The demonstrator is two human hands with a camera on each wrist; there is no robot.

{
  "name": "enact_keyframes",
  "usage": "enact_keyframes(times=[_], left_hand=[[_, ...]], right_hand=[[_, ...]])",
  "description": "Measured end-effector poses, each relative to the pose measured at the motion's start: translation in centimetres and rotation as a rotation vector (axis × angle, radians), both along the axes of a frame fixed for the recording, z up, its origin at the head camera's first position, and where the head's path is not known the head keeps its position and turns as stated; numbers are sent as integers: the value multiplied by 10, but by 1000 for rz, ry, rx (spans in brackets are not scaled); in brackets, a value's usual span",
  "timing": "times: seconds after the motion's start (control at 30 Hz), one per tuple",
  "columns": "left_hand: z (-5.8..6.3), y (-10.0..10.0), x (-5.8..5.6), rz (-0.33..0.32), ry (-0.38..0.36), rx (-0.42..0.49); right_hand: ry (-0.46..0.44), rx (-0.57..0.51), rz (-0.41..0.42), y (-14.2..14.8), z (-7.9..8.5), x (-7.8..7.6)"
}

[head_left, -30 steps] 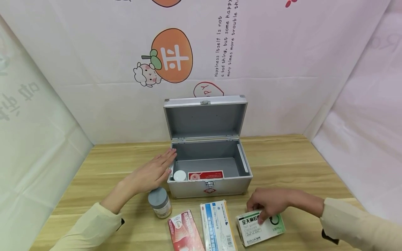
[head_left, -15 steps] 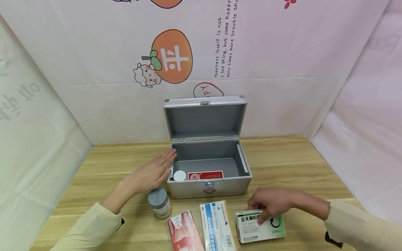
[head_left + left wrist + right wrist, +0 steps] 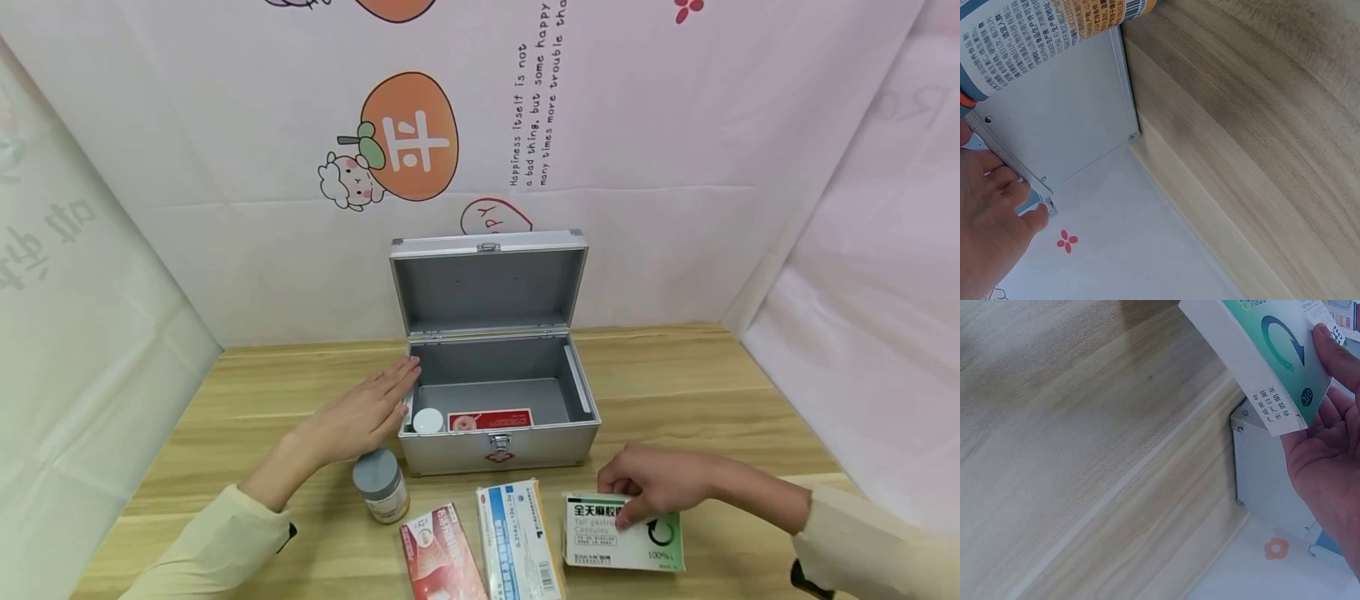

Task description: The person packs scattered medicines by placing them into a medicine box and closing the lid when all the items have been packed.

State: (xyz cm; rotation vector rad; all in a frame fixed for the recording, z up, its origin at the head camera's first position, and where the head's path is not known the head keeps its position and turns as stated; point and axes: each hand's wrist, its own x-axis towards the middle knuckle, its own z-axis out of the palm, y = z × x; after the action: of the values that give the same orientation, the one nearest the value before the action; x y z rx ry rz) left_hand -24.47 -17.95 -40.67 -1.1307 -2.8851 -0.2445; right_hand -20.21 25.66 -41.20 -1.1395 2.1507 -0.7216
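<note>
A white-and-green medicine box (image 3: 624, 533) is in my right hand (image 3: 667, 482), thumb across its printed face and fingers behind it; the right wrist view shows the box (image 3: 1266, 356) clear of the tabletop. My left hand (image 3: 360, 412) lies on the left rim of a silver first-aid case (image 3: 450, 454), fingers extended over the edge. The case's lid stands raised. Inside it, along the front wall, are a white-capped bottle (image 3: 428, 421) and a red box (image 3: 491, 420). A grey-lidded jar (image 3: 381, 485) stands just below my left hand.
In front of the case lie a red-and-pink medicine box (image 3: 442, 552) and a white-and-blue medicine box (image 3: 519, 540). Everything stands on a wooden table (image 3: 300, 375). Printed white cloth (image 3: 637, 208) hangs behind and at both sides.
The green-and-white medicine box has tilted and straightened in my right hand, its front edge rising. That hand has shifted slightly right. My left hand stays put on the rim.
</note>
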Motion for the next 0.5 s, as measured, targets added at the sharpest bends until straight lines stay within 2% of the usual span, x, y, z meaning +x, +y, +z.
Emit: enact_keyframes(times=[0.5], left_hand=[[0, -1, 0, 4, 10, -6]], right_hand=[[35, -41, -42, -4, 14, -1]])
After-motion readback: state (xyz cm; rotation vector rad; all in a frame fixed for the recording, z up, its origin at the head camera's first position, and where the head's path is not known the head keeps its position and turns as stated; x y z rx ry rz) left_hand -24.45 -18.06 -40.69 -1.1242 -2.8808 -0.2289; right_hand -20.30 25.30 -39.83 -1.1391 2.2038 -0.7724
